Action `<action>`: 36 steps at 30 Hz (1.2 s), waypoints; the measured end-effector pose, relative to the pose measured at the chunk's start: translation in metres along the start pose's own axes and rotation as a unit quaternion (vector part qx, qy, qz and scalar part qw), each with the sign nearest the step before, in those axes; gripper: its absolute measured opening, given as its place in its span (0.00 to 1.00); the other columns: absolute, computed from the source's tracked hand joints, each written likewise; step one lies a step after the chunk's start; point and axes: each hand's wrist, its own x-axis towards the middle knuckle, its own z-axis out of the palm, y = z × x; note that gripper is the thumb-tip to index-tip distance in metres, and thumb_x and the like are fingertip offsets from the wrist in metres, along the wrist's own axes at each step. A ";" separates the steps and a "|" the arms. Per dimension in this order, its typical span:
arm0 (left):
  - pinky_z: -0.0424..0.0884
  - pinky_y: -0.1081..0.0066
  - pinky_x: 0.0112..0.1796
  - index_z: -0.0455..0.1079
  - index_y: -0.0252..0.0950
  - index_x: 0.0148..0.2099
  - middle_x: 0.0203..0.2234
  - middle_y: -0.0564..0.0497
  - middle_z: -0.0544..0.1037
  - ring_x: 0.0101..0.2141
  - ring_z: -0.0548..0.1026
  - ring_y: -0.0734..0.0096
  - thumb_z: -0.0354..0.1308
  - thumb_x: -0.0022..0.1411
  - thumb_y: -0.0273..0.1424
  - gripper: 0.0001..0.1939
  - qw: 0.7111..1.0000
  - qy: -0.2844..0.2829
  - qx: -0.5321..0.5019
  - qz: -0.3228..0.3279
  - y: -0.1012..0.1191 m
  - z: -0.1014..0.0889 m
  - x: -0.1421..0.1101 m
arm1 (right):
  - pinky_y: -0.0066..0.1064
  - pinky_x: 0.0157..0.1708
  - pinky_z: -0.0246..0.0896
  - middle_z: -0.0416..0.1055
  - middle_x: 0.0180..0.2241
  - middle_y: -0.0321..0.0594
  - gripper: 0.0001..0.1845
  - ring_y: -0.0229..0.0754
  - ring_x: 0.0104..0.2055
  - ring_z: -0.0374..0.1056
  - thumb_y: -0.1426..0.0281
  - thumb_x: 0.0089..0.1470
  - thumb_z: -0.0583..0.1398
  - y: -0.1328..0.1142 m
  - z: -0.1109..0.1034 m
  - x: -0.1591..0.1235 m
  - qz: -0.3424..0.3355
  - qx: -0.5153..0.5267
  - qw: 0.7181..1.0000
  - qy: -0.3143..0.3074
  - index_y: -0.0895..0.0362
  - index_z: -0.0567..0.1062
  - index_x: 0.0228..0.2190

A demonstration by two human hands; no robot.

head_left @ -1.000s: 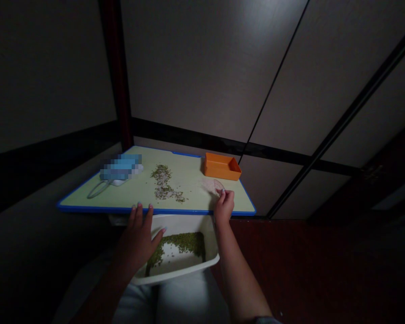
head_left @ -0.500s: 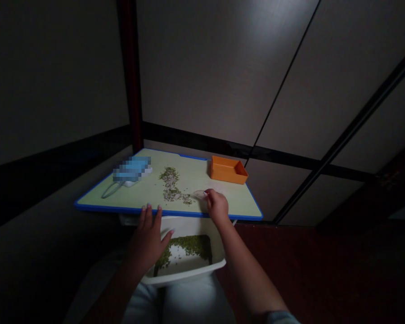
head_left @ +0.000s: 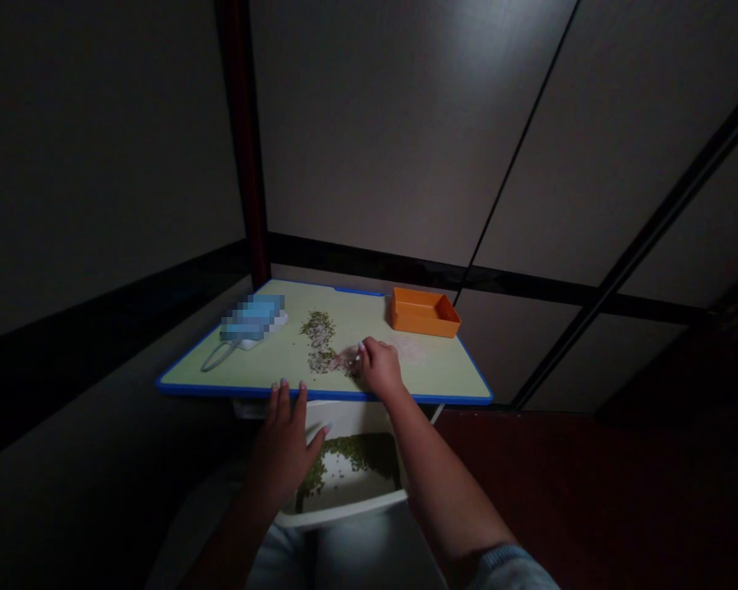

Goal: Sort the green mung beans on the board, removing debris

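Note:
My right hand [head_left: 380,369] is closed in a pinch over the tabletop, at the right end of a loose patch of small green grains mixed with whitish bits [head_left: 323,344]. A small pale, see-through piece is held in its fingers, now mostly hidden by them. My left hand [head_left: 288,438] lies with fingers spread, its fingertips at the near blue edge of the table and the thumb over a white basin [head_left: 344,515]. Inside the basin are more green grains [head_left: 360,453], banked along its far and left sides.
An orange open box [head_left: 424,324] stands at the back right of the pale green table [head_left: 276,365]. At the left lies a blurred blue object [head_left: 253,318] with a grey loop [head_left: 220,354]. Wall panels [head_left: 369,164] rise behind. The basin sits over my lap.
My right hand has shifted left with the pale piece, onto the right end of the grain patch. The left hand stays at the table edge. The whole view has shifted slightly.

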 end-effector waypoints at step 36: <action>0.59 0.47 0.57 0.53 0.24 0.64 0.64 0.25 0.50 0.65 0.46 0.40 0.51 0.58 0.45 0.39 1.000 -0.013 -0.018 -0.002 -0.001 -0.003 0.002 | 0.33 0.38 0.47 0.74 0.40 0.44 0.13 0.44 0.45 0.64 0.67 0.63 0.50 0.033 -0.007 -0.016 0.092 -0.049 0.994 0.015 0.54 0.72 0.42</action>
